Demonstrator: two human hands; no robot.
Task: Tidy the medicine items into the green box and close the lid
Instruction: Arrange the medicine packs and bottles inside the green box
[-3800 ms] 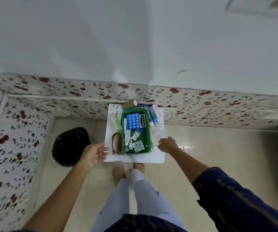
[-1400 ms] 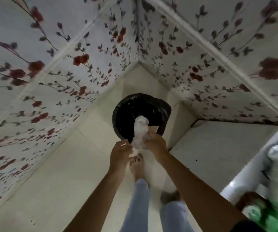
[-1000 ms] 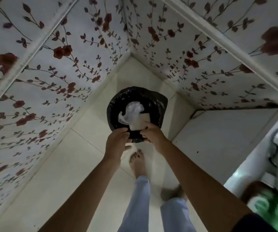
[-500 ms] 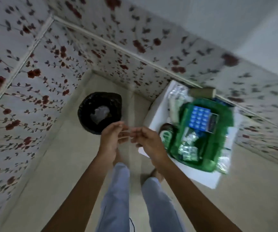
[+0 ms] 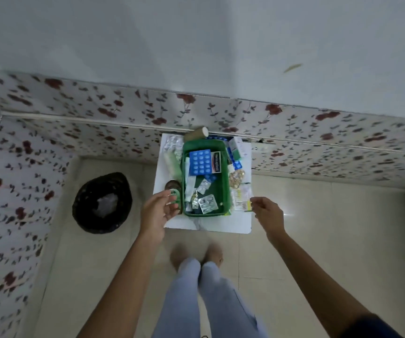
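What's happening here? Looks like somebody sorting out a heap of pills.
A person stands over a small white table against the wall, both hands empty and open. The left hand reaches toward a small round green tin beside the open green plastic box; the right hand nears a paper packet. Blister packs already lie inside; others remain outside.

bin [image 5: 102, 203]: black, on floor, well left of the grip | wall [image 5: 74, 123]: floral, behind | floor [image 5: 331, 228]: tiled

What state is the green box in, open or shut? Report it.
Open. The green box has no lid on; the blue blister pack and foil strips inside show from above.
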